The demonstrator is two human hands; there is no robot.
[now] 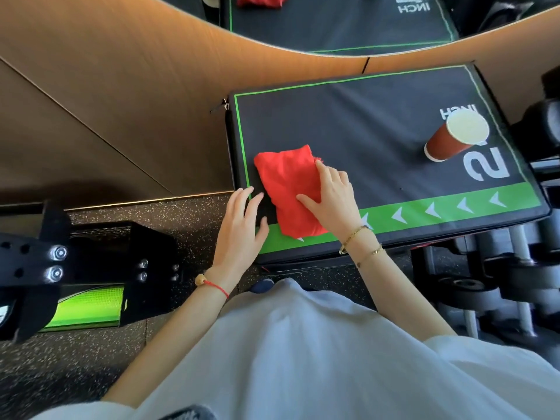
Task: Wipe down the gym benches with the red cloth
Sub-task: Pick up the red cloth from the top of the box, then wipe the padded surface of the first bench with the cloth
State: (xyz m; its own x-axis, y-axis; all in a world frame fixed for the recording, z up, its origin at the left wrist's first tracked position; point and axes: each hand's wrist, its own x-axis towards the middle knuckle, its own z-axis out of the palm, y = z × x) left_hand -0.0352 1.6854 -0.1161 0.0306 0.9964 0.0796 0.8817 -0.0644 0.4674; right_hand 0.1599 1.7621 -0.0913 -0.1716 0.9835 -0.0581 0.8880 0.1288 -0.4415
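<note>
A folded red cloth (pixel 288 186) lies on the near left part of a black padded bench block (pixel 363 131) with green edging and a green arrow stripe. My right hand (pixel 330 198) rests flat on the cloth's right side, fingers spread and pressing it down. My left hand (pixel 242 225) lies open on the block's near left corner, fingers straight, just left of the cloth and apart from it.
A red paper cup (pixel 451 137) stands on the block's far right. A wood-panelled wall and a mirror (pixel 333 22) rise behind. Dumbbells on a rack (pixel 500 268) sit at the right, and a black machine with a green part (pixel 85 286) sits at the left on speckled floor.
</note>
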